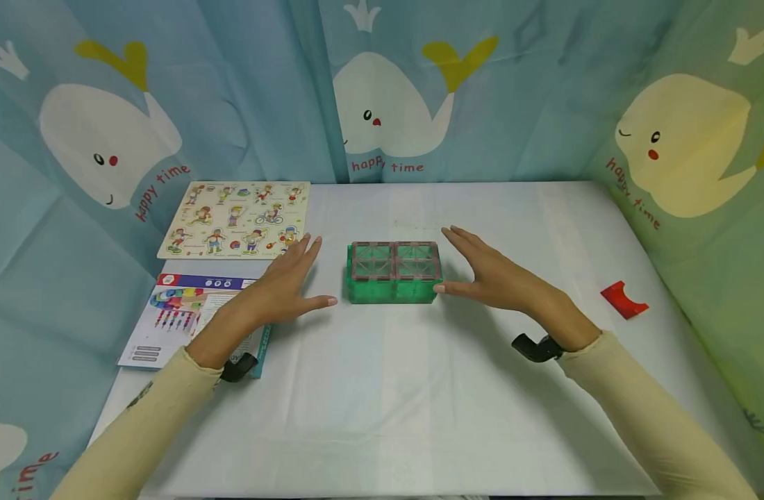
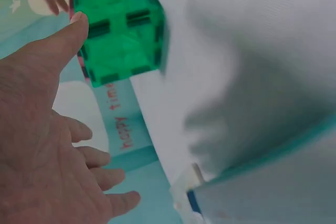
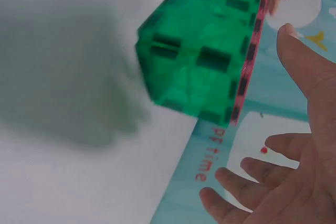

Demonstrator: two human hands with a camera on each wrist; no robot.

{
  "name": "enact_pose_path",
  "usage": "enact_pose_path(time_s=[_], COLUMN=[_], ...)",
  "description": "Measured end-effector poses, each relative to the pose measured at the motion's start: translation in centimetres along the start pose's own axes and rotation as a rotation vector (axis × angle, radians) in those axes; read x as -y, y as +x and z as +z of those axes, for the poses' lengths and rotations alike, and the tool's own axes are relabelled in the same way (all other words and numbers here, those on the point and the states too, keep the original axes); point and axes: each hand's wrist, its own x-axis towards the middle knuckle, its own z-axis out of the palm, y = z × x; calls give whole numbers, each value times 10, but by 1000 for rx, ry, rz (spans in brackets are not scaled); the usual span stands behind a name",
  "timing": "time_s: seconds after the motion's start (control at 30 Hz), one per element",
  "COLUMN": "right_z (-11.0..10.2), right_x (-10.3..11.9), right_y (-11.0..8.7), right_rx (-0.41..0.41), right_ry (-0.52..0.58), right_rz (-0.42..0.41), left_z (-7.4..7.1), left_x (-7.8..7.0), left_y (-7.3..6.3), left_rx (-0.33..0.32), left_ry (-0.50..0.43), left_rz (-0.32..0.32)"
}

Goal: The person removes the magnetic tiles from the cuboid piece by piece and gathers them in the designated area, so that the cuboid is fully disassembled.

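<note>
A box of translucent green magnetic tiles (image 1: 391, 292), topped by two pinkish see-through square tiles (image 1: 373, 261), stands on the white table. To its left my left hand (image 1: 285, 285) hovers with fingers spread and thumb pointing at the box. On the other side my right hand (image 1: 497, 274) is held with straight, parted fingers, its thumb tip overlapping the box's right edge in the head view. Both wrist views show the green side walls (image 2: 123, 30) with dark magnet strips along their edges, and the palms hold nothing.
A wooden puzzle board (image 1: 235, 219) with sports figures lies at the back left. Nearer, a printed booklet (image 1: 163, 326) sits partly under my left forearm. A red curved piece (image 1: 624, 300) lies far right. Whale-print curtains (image 1: 263, 90) enclose the table's back and sides.
</note>
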Motion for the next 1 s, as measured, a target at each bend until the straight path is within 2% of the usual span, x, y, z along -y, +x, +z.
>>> enact_pose_path(time_s=[0.27, 0.43, 0.6, 0.7, 1.0], right_z=[4, 6, 7, 6, 3], right_x=[10, 12, 12, 12, 11], right_y=[19, 30, 38, 40, 46], right_rx=[12, 29, 40, 44, 47], right_ry=[-4, -55, -105, -118, -124], right_rz=[-22, -32, -41, -52, -67], left_z=[-5, -5, -6, -6, -5], left_x=[-22, -36, -47, -50, -50], left_y=[21, 35, 45, 50, 53], left_rx=[7, 36, 56, 60, 83], left_ry=[-15, -49, -20, 9, 26], left_rz=[90, 128, 161, 184, 185])
